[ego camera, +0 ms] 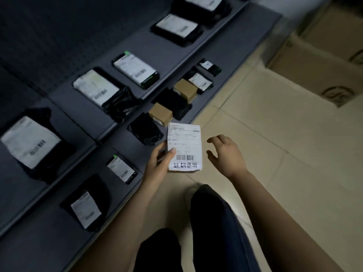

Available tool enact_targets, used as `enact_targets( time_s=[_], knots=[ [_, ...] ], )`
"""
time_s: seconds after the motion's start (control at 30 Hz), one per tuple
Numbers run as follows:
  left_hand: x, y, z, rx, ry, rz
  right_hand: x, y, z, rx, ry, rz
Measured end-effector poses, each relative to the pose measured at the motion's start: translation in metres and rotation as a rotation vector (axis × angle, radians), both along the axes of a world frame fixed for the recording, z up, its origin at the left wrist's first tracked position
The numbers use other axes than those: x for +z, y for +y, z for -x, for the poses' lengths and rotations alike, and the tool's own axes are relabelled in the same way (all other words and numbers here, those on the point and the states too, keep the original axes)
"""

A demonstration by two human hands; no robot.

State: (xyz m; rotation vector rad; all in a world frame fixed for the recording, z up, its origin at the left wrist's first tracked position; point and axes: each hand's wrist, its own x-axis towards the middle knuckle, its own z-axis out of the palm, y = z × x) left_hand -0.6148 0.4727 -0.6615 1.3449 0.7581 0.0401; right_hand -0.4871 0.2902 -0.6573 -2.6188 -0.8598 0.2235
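My left hand [160, 163] grips a small parcel with a white shipping label [185, 146] facing up; the thumb lies on the label's left edge. The label carries a barcode and handwritten black characters at its bottom. My right hand [225, 154] hovers just right of the parcel, fingers relaxed and spread, holding nothing. Both hands are above the edge of the lowest dark shelf [121, 134] and the tiled floor.
Dark grey shelves [145, 50] on the left hold several black bagged parcels with white labels and two small brown boxes [161, 113]. Large cardboard boxes [314, 55] stand at the upper right on the beige tiled floor [275, 154]. My legs in dark trousers [212, 222] are below.
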Motion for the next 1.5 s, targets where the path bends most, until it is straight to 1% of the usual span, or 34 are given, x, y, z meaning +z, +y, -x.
enact_targets(
  time_s=[0.17, 0.3, 0.43, 0.57, 0.67, 0.87, 1.0, 1.17, 1.3, 1.4, 1.5],
  knots=[
    [0.121, -0.059, 0.001, -0.129, -0.055, 0.03, 0.134, -0.081, 0.044, -0.162, -0.076, 0.008],
    [0.201, -0.119, 0.0, -0.224, -0.136, 0.06, 0.212, -0.145, 0.082, -0.309, -0.149, 0.024],
    [0.248, -0.177, -0.005, -0.3, -0.188, 0.124, 0.256, -0.2, 0.105, -0.451, -0.196, 0.026],
    [0.27, -0.234, -0.032, -0.372, -0.242, 0.121, 0.273, -0.256, 0.096, -0.543, -0.229, 0.038],
    [0.282, -0.277, -0.074, -0.415, -0.272, 0.129, 0.281, -0.3, 0.064, -0.586, -0.269, 0.035],
    [0.308, -0.356, -0.167, -0.411, -0.275, 0.19, 0.307, -0.378, -0.017, -0.618, -0.291, 0.04],
    [0.316, -0.389, -0.219, -0.389, -0.277, 0.187, 0.32, -0.412, -0.075, -0.624, -0.3, 0.043],
    [0.312, -0.415, -0.3, -0.39, -0.282, 0.157, 0.319, -0.437, -0.158, -0.629, -0.32, 0.035],
    [0.301, -0.431, -0.386, -0.403, -0.292, 0.161, 0.315, -0.449, -0.243, -0.638, -0.345, 0.046],
    [0.294, -0.438, -0.471, -0.442, -0.296, 0.156, 0.313, -0.457, -0.316, -0.66, -0.356, 0.061],
    [0.3, -0.443, -0.561, -0.465, -0.299, 0.134, 0.322, -0.464, -0.395, -0.695, -0.352, 0.072]
  ],
)
